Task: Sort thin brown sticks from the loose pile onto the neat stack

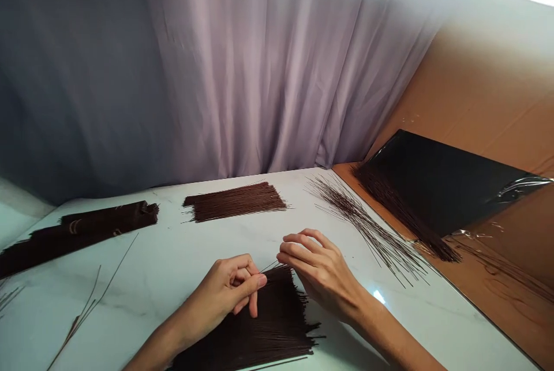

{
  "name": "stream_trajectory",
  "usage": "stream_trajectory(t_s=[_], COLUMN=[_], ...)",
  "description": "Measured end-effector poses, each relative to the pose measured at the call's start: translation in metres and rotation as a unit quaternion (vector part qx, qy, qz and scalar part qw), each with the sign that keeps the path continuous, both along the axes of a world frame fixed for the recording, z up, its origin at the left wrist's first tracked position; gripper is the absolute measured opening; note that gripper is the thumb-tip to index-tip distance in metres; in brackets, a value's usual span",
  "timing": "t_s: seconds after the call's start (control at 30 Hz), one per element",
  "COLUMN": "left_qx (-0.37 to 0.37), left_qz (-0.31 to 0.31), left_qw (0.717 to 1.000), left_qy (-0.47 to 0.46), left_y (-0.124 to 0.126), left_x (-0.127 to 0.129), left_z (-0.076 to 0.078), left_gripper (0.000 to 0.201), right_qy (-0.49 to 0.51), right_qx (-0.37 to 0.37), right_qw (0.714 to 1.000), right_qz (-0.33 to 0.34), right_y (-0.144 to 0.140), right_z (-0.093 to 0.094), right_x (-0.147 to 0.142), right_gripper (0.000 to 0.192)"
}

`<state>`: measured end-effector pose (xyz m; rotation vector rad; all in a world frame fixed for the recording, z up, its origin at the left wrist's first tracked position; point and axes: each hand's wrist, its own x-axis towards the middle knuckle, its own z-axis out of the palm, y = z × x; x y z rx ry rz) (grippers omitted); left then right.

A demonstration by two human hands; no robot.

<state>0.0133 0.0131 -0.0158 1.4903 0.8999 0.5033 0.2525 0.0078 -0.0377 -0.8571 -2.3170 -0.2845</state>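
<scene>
A flat pile of thin dark brown sticks (268, 330) lies on the white table (182, 261) right in front of me. My left hand (234, 290) rests on the pile's left side, thumb and forefinger pinched on a few thin sticks. My right hand (318, 270) lies on the pile's far right corner, fingers curled and touching the stick tips. The two hands sit close together, fingertips a few centimetres apart.
A neat row of sticks (236, 202) lies further back. Tied dark bundles (82, 232) sit at the left, loose fanned sticks (367, 227) at the right. A large plastic-wrapped stick bundle (437, 186) leans in a cardboard box (485, 100). A grey curtain (242, 71) hangs behind.
</scene>
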Motion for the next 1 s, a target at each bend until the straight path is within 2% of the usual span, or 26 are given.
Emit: stream_trajectory(t_s=[0.1,0.17,0.3,0.4,0.5,0.6,0.7,0.73,0.8,0.87,0.9,0.93,1.0], left_qx=[-0.015,-0.024,-0.028,-0.031,-0.024,-0.019,-0.019,-0.019,-0.015,-0.004,-0.001,0.000,-0.010], left_qz=[-0.005,-0.014,-0.010,-0.003,-0.008,0.002,0.020,0.027,0.054,0.090,0.107,0.122,0.150], left_qw=[1.000,0.999,0.999,0.999,0.999,0.999,0.999,0.999,0.998,0.995,0.993,0.991,0.984], left_qy=[-0.006,-0.017,-0.025,-0.030,-0.040,-0.037,-0.028,-0.025,-0.022,-0.033,-0.045,-0.059,-0.094], left_y=[0.003,0.004,0.006,0.008,0.009,0.009,0.009,0.009,0.008,0.006,0.005,0.003,-0.001], left_x=[-0.002,-0.002,-0.002,-0.004,-0.005,-0.006,-0.005,-0.005,-0.004,-0.003,-0.003,-0.002,0.001], left_z=[-0.004,-0.007,-0.012,-0.013,-0.012,-0.011,-0.009,-0.008,-0.004,0.002,0.006,0.009,0.015], left_gripper=[0.031,0.030,0.032,0.033,0.034,0.035,0.037,0.038,0.040,0.041,0.041,0.040,0.038], right_qy=[0.017,0.043,0.105,0.161,0.217,0.242,0.255,0.269,0.322,0.385,0.413,0.430,0.437], right_qx=[-0.034,-0.072,-0.155,-0.233,-0.302,-0.337,-0.319,-0.283,-0.162,-0.049,-0.029,-0.045,-0.162], right_qw=[0.999,0.996,0.981,0.958,0.927,0.909,0.912,0.919,0.925,0.905,0.891,0.884,0.873], right_qz=[0.008,-0.011,-0.050,-0.044,-0.051,-0.047,-0.047,-0.062,-0.122,-0.175,-0.185,-0.176,-0.142], right_y=[0.002,0.004,0.012,0.016,0.016,0.017,0.017,0.016,0.010,-0.002,-0.009,-0.017,-0.030], right_z=[0.003,0.006,0.015,0.021,0.025,0.024,0.023,0.024,0.028,0.031,0.031,0.029,0.020], right_x=[0.003,0.009,0.030,0.045,0.050,0.051,0.049,0.047,0.039,0.025,0.015,0.004,-0.019], right_gripper=[0.029,0.024,0.034,0.021,0.023,0.024,0.023,0.023,0.022,0.019,0.018,0.017,0.019])
